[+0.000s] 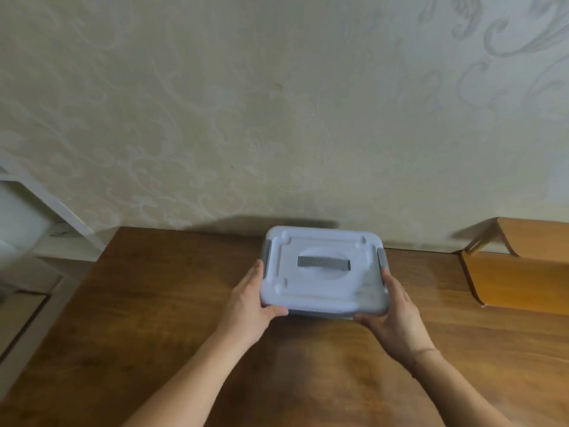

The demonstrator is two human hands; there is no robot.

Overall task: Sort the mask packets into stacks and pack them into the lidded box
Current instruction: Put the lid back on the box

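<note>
A white lidded box (323,282) with a grey handle and grey side clasps sits on the brown wooden table (154,318), near the wall. Its lid is on. My left hand (251,298) grips the box's left side, thumb curled round the front left corner. My right hand (395,309) grips the right side, thumb at the front right corner and fingers by the right clasp. No mask packets are in view; the box's inside is hidden by the lid.
A patterned wall (277,118) rises right behind the table. An orange wooden piece of furniture (517,278) stands at the table's right end. At the left are a white frame (46,208) and the floor beyond the table's edge.
</note>
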